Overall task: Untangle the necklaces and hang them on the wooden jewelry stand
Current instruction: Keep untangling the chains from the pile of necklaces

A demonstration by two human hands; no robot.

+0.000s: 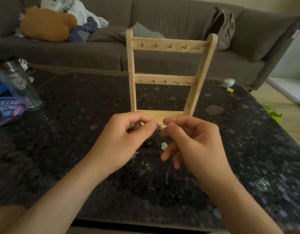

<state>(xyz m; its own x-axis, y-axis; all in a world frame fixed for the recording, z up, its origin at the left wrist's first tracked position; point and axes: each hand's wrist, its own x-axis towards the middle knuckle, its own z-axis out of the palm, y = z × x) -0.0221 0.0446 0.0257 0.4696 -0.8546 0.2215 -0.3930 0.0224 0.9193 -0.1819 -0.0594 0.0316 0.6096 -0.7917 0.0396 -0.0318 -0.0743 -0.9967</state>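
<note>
Head view looks down two bare forearms that reach forward from the lower corners and meet over the middle of the dark speckled bench (70, 132). The left hand (127, 141) has its fingers curled in, and its grip is a pinch of thumb and forefinger on a thin chain (160, 126). The right hand (194, 142) faces it, fingertips almost touching, and its grip pinches the same chain between thumb and forefinger. Its other fingers are loosely spread and point down and to the left. The short stretch of chain between the two pinches is held above the bench, just in front of the base of the wooden stand (169, 46). That stand is upright, with two crossbars that each carry a row of small hooks. Under the hands the other necklaces (144, 161) lie tangled on the bench, a pale pendant (164, 146) among them. A clear bottle (19, 85) stands at the left edge, and a grey sofa (95, 53) runs behind.
</note>
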